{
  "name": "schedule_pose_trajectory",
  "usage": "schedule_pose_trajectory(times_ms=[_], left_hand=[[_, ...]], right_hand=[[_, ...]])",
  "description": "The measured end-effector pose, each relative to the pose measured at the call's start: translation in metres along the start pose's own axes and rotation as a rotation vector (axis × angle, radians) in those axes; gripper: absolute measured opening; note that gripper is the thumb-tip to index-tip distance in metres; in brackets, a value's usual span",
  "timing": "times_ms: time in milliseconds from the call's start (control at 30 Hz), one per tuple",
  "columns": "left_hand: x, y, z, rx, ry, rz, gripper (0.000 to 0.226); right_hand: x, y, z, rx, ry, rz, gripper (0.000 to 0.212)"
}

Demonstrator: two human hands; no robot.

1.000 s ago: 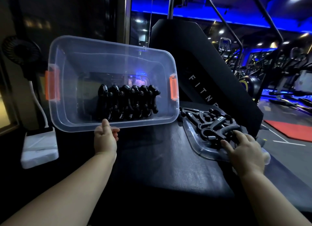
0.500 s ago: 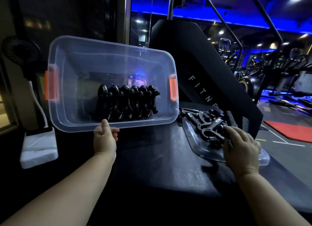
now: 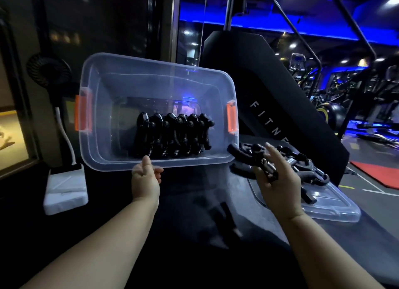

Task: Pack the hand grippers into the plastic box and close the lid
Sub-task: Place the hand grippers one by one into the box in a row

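Note:
A clear plastic box with orange latches is tilted up so its opening faces me. My left hand grips its near rim. Several black hand grippers stand in a row inside the box. My right hand holds one black hand gripper lifted above the dark surface, just right of the box. The clear lid lies flat at the right, with more loose hand grippers piled on it.
A white block with a white cable sits at the left beside a small black fan. A black machine panel with white lettering rises behind the box. The dark padded surface drops off at the right to the gym floor.
My right hand has picked a hand gripper out of the pile on the lid and carried it left and up toward the box. The left hand and box have stayed put.

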State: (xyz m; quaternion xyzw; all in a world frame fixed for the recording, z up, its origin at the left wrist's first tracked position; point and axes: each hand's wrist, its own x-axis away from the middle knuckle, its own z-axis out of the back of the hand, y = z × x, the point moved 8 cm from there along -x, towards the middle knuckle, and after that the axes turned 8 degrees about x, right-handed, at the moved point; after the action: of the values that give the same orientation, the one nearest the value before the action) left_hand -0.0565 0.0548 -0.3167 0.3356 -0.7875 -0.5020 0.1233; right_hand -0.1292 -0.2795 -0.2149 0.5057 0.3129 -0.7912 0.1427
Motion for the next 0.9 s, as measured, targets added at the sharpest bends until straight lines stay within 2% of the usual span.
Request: schedule_pose_trajectory(times_ms=[167,333,500,733,900], left_hand=[[-0.002,-0.003,0.000,0.009,-0.005,0.006,0.027],[-0.002,-0.003,-0.001,0.011,-0.016,0.005,0.026],[-0.001,-0.002,-0.002,0.005,-0.028,0.003,0.027],[0.000,-0.001,-0.001,-0.003,-0.039,-0.003,0.030],[0.001,0.000,-0.002,-0.003,-0.045,-0.016,0.033]], right_hand=[[-0.008,0.002,-0.005,-0.143,0.004,-0.152,0.068],[-0.010,0.012,-0.024,-0.295,-0.098,-0.345,0.058],[-0.013,-0.004,-0.037,-0.282,-0.161,-0.290,0.039],[-0.013,-0.019,-0.057,-0.357,-0.231,-0.390,0.034],[-0.011,-0.034,-0.073,-0.342,-0.298,-0.354,0.026]])
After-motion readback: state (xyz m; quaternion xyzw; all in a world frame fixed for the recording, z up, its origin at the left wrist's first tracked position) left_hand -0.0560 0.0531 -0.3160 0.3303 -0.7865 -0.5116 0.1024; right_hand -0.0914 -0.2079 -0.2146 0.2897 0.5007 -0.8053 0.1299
